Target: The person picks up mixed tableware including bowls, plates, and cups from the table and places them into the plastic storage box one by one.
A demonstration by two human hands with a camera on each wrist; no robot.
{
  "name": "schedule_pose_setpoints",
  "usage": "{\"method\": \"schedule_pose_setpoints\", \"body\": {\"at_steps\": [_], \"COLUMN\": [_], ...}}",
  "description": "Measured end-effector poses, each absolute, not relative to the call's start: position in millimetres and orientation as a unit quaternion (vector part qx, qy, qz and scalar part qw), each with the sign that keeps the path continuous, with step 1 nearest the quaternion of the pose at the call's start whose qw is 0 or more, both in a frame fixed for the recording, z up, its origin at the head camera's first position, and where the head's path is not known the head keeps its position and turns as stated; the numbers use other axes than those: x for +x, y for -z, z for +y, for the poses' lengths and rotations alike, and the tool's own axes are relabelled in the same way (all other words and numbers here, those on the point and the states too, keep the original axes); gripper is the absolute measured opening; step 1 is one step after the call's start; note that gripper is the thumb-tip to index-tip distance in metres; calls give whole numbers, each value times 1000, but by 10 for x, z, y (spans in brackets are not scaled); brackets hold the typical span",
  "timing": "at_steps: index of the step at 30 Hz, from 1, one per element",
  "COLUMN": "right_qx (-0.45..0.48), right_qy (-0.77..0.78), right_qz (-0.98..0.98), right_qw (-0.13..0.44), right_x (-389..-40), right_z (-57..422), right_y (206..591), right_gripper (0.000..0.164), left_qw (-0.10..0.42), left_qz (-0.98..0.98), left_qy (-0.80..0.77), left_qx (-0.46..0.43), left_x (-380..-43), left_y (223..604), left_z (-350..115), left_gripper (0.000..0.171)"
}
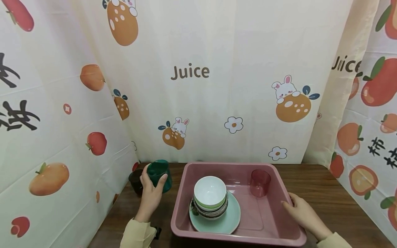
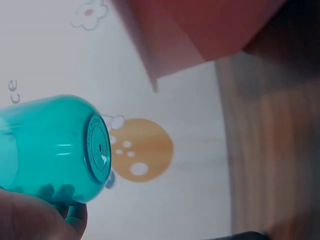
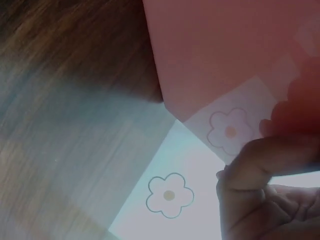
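My left hand [image 1: 151, 197] grips a translucent green cup [image 1: 159, 172] above the table, left of the pink basin [image 1: 270, 234]. In the left wrist view the green cup [image 2: 60, 145] lies sideways, its round base showing. My right hand [image 1: 305, 214] holds the basin's right rim; in the right wrist view its bent fingers [image 3: 270, 160] are at the basin wall [image 3: 210, 50]. Inside the basin, a stack of bowls topped by a white and green bowl [image 1: 210, 191] sits on a pale green plate [image 1: 232, 217]. A clear red cup [image 1: 260, 183] stands at the back right.
A dark cup [image 1: 135, 182] stands on the wooden table [image 1: 313, 179], behind and left of my left hand. Fruit-printed curtains [image 1: 204, 103] hang behind the table and on both sides.
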State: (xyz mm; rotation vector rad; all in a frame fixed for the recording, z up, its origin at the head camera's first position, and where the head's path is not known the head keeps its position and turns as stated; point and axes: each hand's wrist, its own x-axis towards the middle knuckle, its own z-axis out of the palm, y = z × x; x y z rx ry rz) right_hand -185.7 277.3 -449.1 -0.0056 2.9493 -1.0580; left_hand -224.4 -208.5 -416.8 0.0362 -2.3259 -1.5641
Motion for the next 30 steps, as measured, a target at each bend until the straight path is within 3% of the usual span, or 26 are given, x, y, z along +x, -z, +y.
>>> {"method": "schedule_pose_setpoints", "body": {"at_steps": [7, 15, 30], "right_qx": [2, -21, -111], "right_qy": [327, 334, 418], "right_qz": [945, 941, 895], "right_qw": [30, -49, -108], "right_x": [-1867, -1842, -1892], "right_z": [2833, 2816, 2158], "right_y": [4327, 4059, 3542], "right_gripper": [68, 69, 67], "left_qw": [157, 131, 42], "left_qz": [-807, -807, -766], "left_qy": [569, 574, 630], "left_qx": [-21, -51, -121], "left_x": [-2179, -2075, -1899], "left_y": [4021, 3893, 3778], "left_z": [-1999, -1866, -1499], "left_gripper": [74, 71, 63]}}
